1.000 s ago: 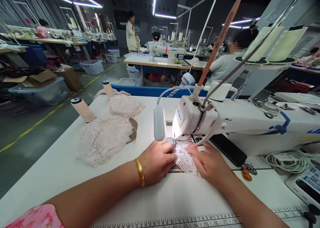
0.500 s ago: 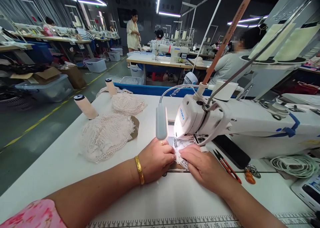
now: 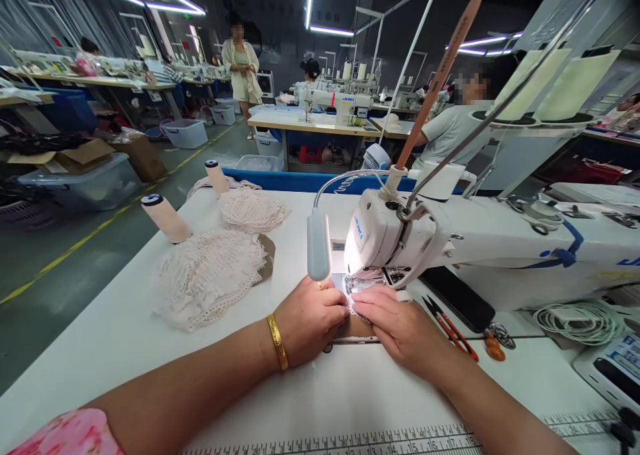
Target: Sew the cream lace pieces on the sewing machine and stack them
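A small piece of white lace (image 3: 354, 294) lies on the bed of the sewing machine (image 3: 400, 242), right under the needle end, lit bright by the lamp (image 3: 319, 245) that hangs on a bent stalk beside it. Only a narrow strip of its open, patterned weave shows; the rest is covered by the two hands that press on it.

The left hand (image 3: 310, 318), with a gold bangle (image 3: 277, 341) at the wrist and a ring on one finger, lies flat and loosely curled, fingertips on the lace. The right hand (image 3: 395, 322) lies flat too, fingers together and pointing toward the needle, touching the lace from the other side. Neither hand grips anything; both hold the lace down.

The needle and foot are hard to make out in the glare. The lace's outline and size cannot be told.

To the left on the white table (image 3: 125, 335) sit two heaps of pinkish lace (image 3: 207, 275) and two thread cones (image 3: 165, 218). Red-handled snips (image 3: 450, 328) lie just right of the right hand.
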`<action>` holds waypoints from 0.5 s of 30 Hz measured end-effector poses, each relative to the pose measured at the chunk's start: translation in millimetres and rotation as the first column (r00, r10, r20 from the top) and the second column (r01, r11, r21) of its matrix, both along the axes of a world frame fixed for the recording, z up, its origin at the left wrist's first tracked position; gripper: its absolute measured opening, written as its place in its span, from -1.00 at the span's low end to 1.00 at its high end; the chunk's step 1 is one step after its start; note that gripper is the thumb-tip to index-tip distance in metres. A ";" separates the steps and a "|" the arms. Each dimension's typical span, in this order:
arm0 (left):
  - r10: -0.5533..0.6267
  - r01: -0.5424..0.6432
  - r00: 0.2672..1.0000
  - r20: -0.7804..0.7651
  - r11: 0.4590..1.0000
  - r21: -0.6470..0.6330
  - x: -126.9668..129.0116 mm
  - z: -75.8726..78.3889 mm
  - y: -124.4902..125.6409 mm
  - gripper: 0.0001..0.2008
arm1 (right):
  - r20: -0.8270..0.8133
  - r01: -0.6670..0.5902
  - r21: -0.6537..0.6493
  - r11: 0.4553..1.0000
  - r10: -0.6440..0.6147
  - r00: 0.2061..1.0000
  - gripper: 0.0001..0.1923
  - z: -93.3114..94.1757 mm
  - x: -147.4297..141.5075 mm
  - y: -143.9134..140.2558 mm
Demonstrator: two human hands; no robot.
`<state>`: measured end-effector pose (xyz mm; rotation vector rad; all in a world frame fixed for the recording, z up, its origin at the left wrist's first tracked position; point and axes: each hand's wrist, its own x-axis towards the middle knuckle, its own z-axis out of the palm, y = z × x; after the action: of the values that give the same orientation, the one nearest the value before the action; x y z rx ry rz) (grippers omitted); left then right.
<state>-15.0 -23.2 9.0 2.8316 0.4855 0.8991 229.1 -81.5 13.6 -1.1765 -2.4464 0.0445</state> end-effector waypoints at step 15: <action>0.040 -0.039 0.998 -0.043 0.999 0.030 2.6 0.0 7.0 -0.78 | 0.001 0.044 0.034 0.998 -0.044 0.999 -0.55 -4.3 -2.3 0.5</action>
<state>-12.4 -16.1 9.0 2.8832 0.5395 0.8604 226.8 -81.0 9.2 -1.2158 -2.4119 -0.0108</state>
